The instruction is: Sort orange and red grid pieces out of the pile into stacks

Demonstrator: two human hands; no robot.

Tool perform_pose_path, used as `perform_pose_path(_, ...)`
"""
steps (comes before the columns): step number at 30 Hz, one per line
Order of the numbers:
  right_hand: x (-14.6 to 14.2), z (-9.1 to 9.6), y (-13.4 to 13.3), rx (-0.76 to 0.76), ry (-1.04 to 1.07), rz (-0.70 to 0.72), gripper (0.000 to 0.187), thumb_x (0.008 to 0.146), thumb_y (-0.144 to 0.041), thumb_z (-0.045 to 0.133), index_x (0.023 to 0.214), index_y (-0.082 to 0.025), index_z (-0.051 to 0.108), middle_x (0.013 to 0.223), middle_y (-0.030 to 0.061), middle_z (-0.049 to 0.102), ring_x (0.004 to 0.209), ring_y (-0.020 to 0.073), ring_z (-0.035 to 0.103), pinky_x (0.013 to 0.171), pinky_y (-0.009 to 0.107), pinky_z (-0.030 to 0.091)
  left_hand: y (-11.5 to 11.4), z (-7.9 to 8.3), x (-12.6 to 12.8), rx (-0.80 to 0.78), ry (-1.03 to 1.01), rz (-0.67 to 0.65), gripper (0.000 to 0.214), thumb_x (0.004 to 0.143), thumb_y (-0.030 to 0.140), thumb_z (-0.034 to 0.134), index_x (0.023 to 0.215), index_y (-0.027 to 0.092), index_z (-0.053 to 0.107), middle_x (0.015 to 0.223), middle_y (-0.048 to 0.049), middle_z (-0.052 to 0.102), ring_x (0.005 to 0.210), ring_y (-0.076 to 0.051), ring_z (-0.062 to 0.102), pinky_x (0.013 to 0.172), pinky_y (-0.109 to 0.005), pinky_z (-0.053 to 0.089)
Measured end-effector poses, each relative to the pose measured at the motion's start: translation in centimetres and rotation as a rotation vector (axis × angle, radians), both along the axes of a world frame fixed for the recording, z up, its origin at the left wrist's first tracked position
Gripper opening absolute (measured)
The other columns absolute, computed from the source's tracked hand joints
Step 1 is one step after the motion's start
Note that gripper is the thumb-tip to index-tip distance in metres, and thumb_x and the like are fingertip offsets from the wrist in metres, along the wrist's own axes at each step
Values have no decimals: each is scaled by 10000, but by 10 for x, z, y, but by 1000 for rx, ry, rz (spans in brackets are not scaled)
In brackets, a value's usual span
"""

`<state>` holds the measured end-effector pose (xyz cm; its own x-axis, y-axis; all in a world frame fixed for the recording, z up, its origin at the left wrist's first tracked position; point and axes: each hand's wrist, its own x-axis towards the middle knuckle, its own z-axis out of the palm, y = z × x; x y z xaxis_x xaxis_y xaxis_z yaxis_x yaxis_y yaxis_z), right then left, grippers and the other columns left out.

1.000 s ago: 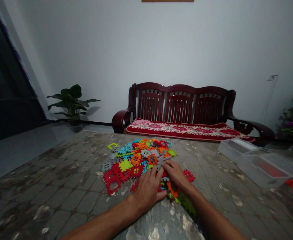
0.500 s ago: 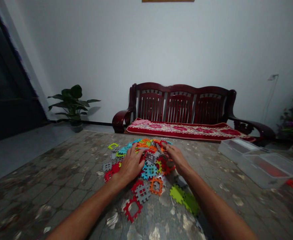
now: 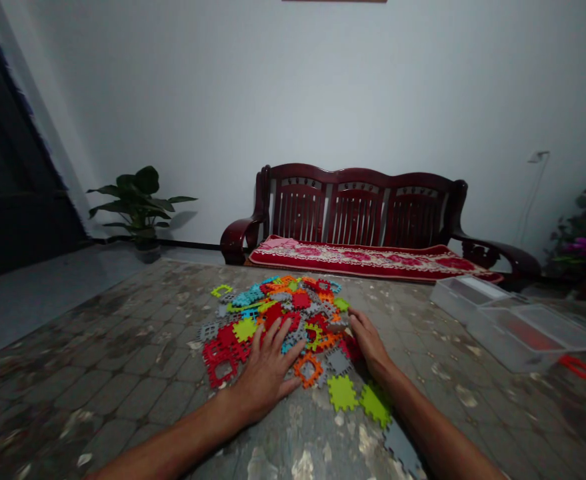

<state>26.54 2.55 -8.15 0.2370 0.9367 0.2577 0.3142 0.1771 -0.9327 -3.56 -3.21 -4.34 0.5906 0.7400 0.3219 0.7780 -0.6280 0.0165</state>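
Observation:
A heap of interlocking plastic waffle-block pieces (image 3: 285, 313) in red, orange, grey, blue and lime lies spread on a stone-patterned tabletop (image 3: 97, 353). My left hand (image 3: 267, 367) rests flat on the near edge of the heap, fingers spread, holding nothing I can see. A red piece (image 3: 220, 353) lies just beyond its thumb side, and an orange ring piece (image 3: 307, 369) lies to its right. My right hand (image 3: 370, 343) touches the heap's right edge, with nothing visible in it. Two lime pieces (image 3: 343, 393) and a grey piece (image 3: 403, 450) lie nearer me.
Two transparent plastic boxes (image 3: 533, 337) stand on the table's right side, with a loose red piece (image 3: 580, 368) beside them. Beyond the table's far edge are a dark wooden bench (image 3: 357, 213) with a red cushion and a potted plant (image 3: 140, 207).
Both hands have drawn back toward me and moved apart. The heap has shifted, with pieces rearranged under and around the hands. The view has tilted slightly.

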Motion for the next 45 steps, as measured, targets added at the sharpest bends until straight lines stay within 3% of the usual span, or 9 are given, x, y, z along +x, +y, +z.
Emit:
perform_pose_path(4, -6, 16, 1, 9, 245, -9, 598, 890, -743, 566, 1230, -301, 780, 1386, 93, 730, 1335, 321, 626, 1119, 468, 503, -1, 10, 10, 63, -41, -64, 558, 999, 378, 636, 1552, 362, 566, 1706, -120, 443, 1562, -356, 388, 1281, -672, 249)
perform_pose_path(9, 29, 29, 5, -26, 380, -73, 639, 771, -790, 651, 1112, -276, 820, 1300, 138, 764, 1239, 358, 666, 1063, 510, 527, -39, 19, 62, -38, 10, -493, 696, 968, 686, 549, 1561, 324, 527, 1706, -166, 427, 1606, -399, 306, 1259, -688, 254)
perform_pose_path(13, 49, 24, 4, -65, 397, -68, 614, 726, -794, 695, 1051, -290, 828, 1310, 129, 767, 1248, 361, 668, 1059, 506, 532, -47, 22, 113, -37, 79, -764, 683, 1017, 696, 428, 1575, 308, 498, 1671, -151, 487, 1575, -356, 379, 1261, -645, 256)
perform_pose_path(17, 48, 17, 0, -78, 376, -58, 608, 713, -794, 736, 1035, -287, 827, 1288, 126, 779, 1273, 367, 659, 1089, 518, 510, -29, 23, 129, -31, 100, -698, 585, 1038, 644, 434, 1478, 287, 582, 1492, -127, 648, 1497, -360, 475, 1225, -638, 298)
perform_pose_path(25, 22, 27, -5, -6, 94, 145, 614, 768, -692, 749, 1195, -255, 802, 1305, 106, 774, 1211, 335, 685, 1110, 506, 502, -7, 24, 109, 20, 161, -564, 522, 937, 677, 621, 1132, 199, 693, 1111, -93, 735, 1116, -279, 651, 1173, -550, 374)
perform_pose_path(28, 9, 30, -10, 34, -54, 182, 558, 777, -579, 745, 1236, -266, 801, 1319, 98, 766, 1200, 329, 685, 1073, 508, 524, -5, 21, 101, 95, 153, -528, 458, 944, 627, 643, 1069, 189, 686, 1058, -86, 727, 1054, -269, 650, 1143, -517, 397)
perform_pose_path(31, -2, 30, -14, 94, -190, 187, 394, 789, -496, 712, 1081, -270, 848, 1162, 88, 812, 1162, 329, 695, 1075, 515, 516, -3, 18, 92, 153, 157, -506, 230, 994, 421, 634, 1028, 196, 667, 1006, -67, 715, 992, -241, 646, 1092, -462, 423)
perform_pose_path(36, -10, 30, -19, 95, -165, 218, 334, 838, -461, 632, 981, -262, 858, 1005, 84, 836, 974, 314, 748, 966, 502, 581, 2, 17, 80, 101, 156, -459, 88, 977, 278, 652, 1032, 211, 636, 1025, -62, 697, 963, -235, 625, 892, -395, 475)
perform_pose_path(45, -6, 30, -25, 189, -126, 313, 478, 654, -235, 527, 977, -320, 870, 1235, 41, 805, 1236, 290, 705, 1178, 529, 486, 34, 38, 37, 226, -37, -176, 148, 990, 131, 569, 1013, 221, 684, 1017, -58, 710, 956, -226, 630, 850, -365, 464)
